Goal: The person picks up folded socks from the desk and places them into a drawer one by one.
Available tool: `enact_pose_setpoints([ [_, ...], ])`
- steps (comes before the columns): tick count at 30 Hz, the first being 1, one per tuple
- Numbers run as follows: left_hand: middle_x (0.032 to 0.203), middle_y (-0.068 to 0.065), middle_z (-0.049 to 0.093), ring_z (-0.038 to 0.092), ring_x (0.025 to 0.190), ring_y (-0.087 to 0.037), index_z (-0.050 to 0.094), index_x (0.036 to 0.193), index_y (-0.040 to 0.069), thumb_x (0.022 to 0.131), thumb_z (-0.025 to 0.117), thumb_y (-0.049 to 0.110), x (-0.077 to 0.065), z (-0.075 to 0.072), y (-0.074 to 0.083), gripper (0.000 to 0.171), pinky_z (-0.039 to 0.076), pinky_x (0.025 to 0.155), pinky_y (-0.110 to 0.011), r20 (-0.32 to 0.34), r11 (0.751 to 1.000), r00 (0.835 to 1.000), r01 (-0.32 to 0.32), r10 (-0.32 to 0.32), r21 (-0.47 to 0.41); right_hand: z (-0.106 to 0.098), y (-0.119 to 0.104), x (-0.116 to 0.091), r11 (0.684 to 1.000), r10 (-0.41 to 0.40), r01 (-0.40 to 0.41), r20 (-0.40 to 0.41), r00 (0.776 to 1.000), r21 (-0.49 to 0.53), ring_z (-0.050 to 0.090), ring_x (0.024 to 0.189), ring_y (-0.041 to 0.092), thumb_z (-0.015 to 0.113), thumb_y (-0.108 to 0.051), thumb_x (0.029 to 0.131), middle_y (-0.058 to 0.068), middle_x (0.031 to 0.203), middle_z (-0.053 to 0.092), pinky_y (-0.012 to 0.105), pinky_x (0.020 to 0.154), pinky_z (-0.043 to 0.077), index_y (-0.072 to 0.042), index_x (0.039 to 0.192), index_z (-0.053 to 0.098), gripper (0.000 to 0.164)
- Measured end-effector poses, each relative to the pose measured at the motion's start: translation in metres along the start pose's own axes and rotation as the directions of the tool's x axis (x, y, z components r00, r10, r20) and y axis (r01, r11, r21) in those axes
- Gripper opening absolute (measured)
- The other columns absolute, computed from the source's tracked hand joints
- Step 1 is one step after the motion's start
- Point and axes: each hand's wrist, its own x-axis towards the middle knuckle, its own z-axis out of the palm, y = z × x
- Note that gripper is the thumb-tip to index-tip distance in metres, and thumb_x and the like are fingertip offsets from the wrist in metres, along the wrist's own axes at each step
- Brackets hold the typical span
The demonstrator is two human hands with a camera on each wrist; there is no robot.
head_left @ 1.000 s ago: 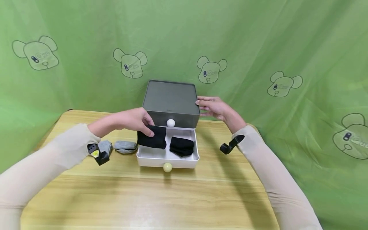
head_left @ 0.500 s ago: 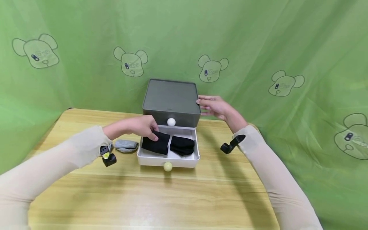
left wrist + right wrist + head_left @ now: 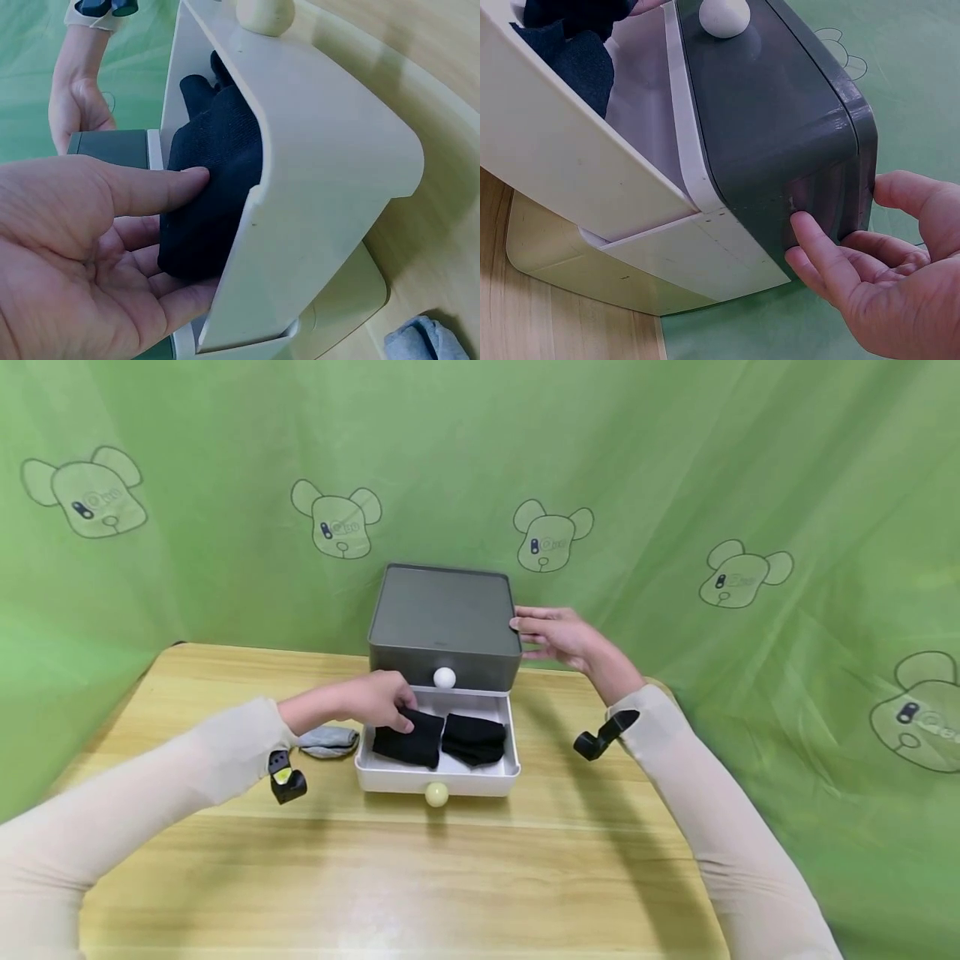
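Note:
In the head view, my left hand point(image 3: 378, 697) pinches a folded black sock bundle point(image 3: 416, 745) between thumb and fingers, low in the left half of the pulled-out white drawer point(image 3: 480, 785). The left wrist view shows the thumb point(image 3: 161, 191) over its dark knit and the other fingers on the far side. A second folded black sock bundle point(image 3: 474, 741) lies in the drawer's right half. My right hand point(image 3: 555, 633) rests against the right side of the dark grey drawer unit point(image 3: 450, 610), fingertips on its side wall and thumb at the top edge.
A grey folded sock bundle point(image 3: 328, 741) lies on the wooden table point(image 3: 420, 885), left of the drawer and partly behind my wrist. Above the open drawer, the upper one with a white knob point(image 3: 444, 677) is closed. A green curtain point(image 3: 450, 460) hangs behind.
My left hand has lowered the black sock bundle rightward and down from over the drawer's left edge into its left half. The right hand stays at the unit's side.

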Motion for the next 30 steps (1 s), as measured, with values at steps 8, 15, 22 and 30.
enact_pose_setpoints([
  [8, 0.097, -0.009, 0.077, 0.068, 0.095, -0.021, 0.076, 0.101, 0.002, 0.087, 0.075, 0.011, 0.003, 0.005, 0.0, 0.016, 0.055, 0.094, -0.039, -0.016, 0.997, 1.0, 0.001, 0.0, 0.08, 0.0, 0.001, 0.0, 1.0, 0.007, -0.007, 0.0, 1.0, -0.006, 0.037, 0.15, 0.035, 0.057, -0.015, 0.104, 0.018, 0.165, 0.031, 0.05, 0.117, 0.043, -0.006, 0.159, 0.029, 0.062],
  [15, 0.101, -0.012, 0.078, 0.071, 0.101, -0.026, 0.077, 0.105, 0.003, 0.085, 0.078, 0.012, 0.008, 0.003, -0.004, 0.023, 0.057, 0.094, -0.039, -0.016, 0.984, 0.998, -0.055, 0.059, 0.168, -0.001, 0.001, 0.002, 1.0, 0.0, 0.0, 0.003, 1.0, 0.0, 0.038, 0.149, 0.036, 0.057, -0.014, 0.104, 0.019, 0.164, 0.033, 0.048, 0.115, 0.045, -0.005, 0.159, 0.029, 0.062],
  [22, 0.102, -0.012, 0.078, 0.072, 0.101, -0.026, 0.077, 0.107, 0.003, 0.085, 0.079, 0.012, 0.009, 0.004, -0.008, 0.024, 0.058, 0.095, -0.04, -0.046, 0.977, 0.992, -0.107, 0.117, 0.184, 0.0, 0.0, 0.0, 1.0, -0.008, 0.008, -0.002, 1.0, 0.006, 0.037, 0.149, 0.037, 0.056, -0.013, 0.104, 0.019, 0.164, 0.032, 0.05, 0.117, 0.043, -0.005, 0.159, 0.029, 0.061],
  [30, 0.1, -0.011, 0.078, 0.072, 0.096, -0.024, 0.077, 0.108, 0.002, 0.084, 0.08, 0.01, 0.008, 0.009, -0.012, 0.026, 0.059, 0.091, -0.04, -0.1, 0.965, 0.977, -0.165, 0.189, 0.206, 0.0, 0.001, 0.001, 1.0, -0.006, 0.006, 0.005, 1.0, 0.016, 0.037, 0.15, 0.037, 0.056, -0.012, 0.104, 0.02, 0.164, 0.032, 0.053, 0.12, 0.039, -0.004, 0.159, 0.028, 0.062],
])
